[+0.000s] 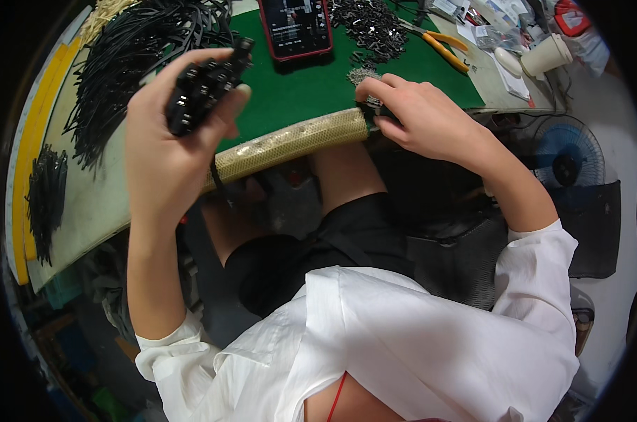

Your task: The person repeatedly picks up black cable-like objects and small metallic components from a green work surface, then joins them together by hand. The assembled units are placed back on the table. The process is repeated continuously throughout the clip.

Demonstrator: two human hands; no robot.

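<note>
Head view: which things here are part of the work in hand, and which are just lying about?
In use:
- left hand gripping a stack of black plastic clips
- right hand pinching a small dark piece at the padded table edge
- pile of small metal parts
- heap of black straps

Lying about:
- phone
- yellow-handled pliers
- paper cup
- fan

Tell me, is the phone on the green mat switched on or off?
On. The phone lies flat on the green mat, and its screen is lit, showing pale lines on a dark background.
</note>
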